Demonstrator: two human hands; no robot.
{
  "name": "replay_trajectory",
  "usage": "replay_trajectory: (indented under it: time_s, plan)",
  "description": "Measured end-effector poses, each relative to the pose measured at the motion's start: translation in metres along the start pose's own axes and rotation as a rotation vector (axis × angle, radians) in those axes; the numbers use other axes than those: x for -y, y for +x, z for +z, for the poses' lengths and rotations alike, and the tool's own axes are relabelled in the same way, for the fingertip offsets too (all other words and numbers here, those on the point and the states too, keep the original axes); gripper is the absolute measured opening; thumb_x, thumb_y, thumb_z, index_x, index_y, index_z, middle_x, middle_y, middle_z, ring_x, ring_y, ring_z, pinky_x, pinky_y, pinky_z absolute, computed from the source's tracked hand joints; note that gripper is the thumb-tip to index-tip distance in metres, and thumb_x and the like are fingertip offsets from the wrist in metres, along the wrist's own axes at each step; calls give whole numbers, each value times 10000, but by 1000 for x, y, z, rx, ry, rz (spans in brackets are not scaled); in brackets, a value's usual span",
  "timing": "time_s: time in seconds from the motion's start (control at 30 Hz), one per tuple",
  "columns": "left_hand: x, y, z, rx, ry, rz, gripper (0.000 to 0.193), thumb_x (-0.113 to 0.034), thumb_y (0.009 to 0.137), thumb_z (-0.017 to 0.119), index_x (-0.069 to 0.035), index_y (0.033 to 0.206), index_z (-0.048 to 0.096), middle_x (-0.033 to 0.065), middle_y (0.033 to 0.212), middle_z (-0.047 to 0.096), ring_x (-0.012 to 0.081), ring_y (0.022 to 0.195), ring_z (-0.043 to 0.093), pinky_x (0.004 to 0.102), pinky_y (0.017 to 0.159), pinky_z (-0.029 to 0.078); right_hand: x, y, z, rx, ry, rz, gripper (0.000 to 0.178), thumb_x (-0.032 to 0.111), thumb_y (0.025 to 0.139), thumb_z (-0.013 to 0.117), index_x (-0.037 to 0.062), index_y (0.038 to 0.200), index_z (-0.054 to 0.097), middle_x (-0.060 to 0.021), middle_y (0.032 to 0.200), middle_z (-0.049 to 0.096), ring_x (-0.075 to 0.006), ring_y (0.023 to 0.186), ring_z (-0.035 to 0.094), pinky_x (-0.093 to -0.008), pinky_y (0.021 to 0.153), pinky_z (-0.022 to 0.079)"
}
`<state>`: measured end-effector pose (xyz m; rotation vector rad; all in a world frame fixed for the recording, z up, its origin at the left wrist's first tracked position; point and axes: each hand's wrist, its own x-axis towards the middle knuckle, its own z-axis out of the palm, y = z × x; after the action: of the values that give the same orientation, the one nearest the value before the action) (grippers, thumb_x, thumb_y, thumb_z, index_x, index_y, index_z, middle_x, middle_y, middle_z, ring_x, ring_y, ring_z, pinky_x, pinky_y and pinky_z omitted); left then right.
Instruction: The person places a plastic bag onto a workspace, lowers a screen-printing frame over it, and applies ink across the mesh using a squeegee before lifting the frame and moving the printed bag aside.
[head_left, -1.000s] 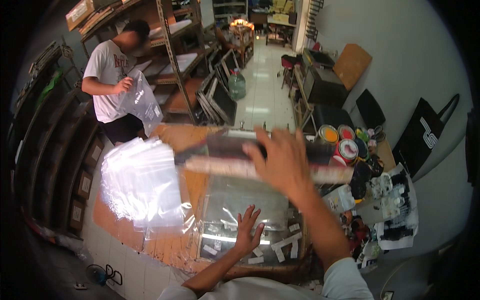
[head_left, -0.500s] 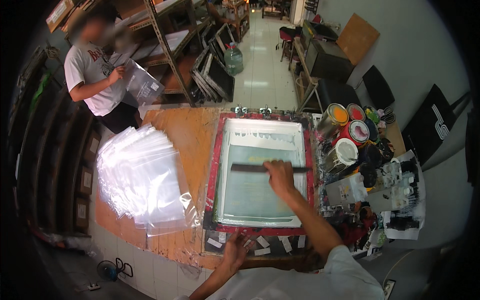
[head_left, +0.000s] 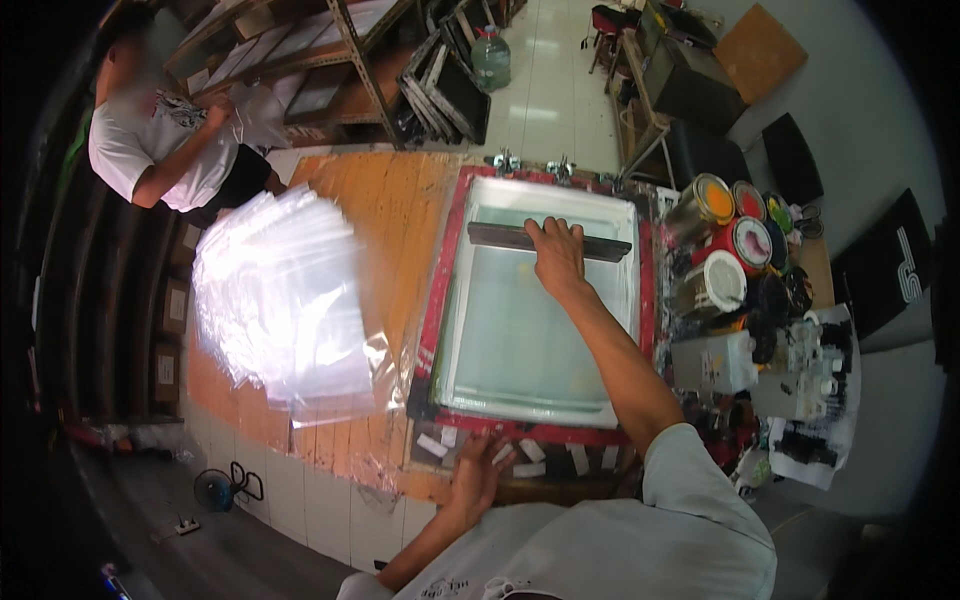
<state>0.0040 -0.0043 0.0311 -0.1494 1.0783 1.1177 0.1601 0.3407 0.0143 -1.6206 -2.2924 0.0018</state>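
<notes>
A dark squeegee (head_left: 495, 237) lies crosswise near the far end of a red-edged screen (head_left: 427, 350) on a wooden worktop (head_left: 390, 215). A steady, straight pass seems to call for even pressure along the squeegee's whole length, one constant tilt and the screen kept flat. The right hand (head_left: 560, 250) has its grip closed about the middle of the squeegee, fingers over its top edge. The left hand (head_left: 474, 472) is at the screen's near edge, its grip partly open, fingers loosely bent; whether it takes hold of the screen cannot be told. A fan of clear bags (head_left: 290, 300) lies to the left, paint cans (head_left: 715, 200) stand to the right, and a co-worker (head_left: 165, 160) stands beyond the bags.
</notes>
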Motion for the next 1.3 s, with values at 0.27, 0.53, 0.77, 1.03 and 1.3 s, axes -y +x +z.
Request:
replay_trajectory:
  time_s: [0.27,0.53,0.77,1.03,1.3]
  plan:
    - [4,8,-8,32,53,28,428,-357,1034,624,-87,1355,537,58,1378,547,236,1308,482,523,1118,361,108,-210,-75,38,94,6,616,-89,775,631,105,1359,610,-106,993,564,-303,1011,546,-496,935,368]
    - [9,29,-8,-45,107,28,544,-307,1024,529,-65,1498,417,123,1428,484,293,1365,465,581,1127,351,116,-238,-61,25,70,24,721,-30,835,634,124,1526,497,-99,956,544,-288,971,534,-501,944,365]
    - [6,31,-10,-38,150,-7,549,-386,1017,561,-98,1469,442,119,1421,486,313,1424,433,571,1094,366,98,-218,-32,22,45,3,762,42,842,729,208,1545,486,-75,994,510,-255,1005,514,-577,971,315]
    - [5,29,-8,-87,111,-10,425,-385,972,658,-132,1302,569,54,1220,563,269,1237,531,521,1019,407,25,-83,14,-77,-41,24,752,57,825,769,220,1513,514,-83,1030,548,-262,1060,539,-585,1009,302]
    - [5,23,-8,-83,107,-5,444,-418,982,676,-118,1293,573,54,1217,558,252,1199,504,521,1037,422,-30,28,19,55,-54,64,842,155,786,856,223,1536,479,-107,1081,622,-291,1112,570,-565,1053,344]
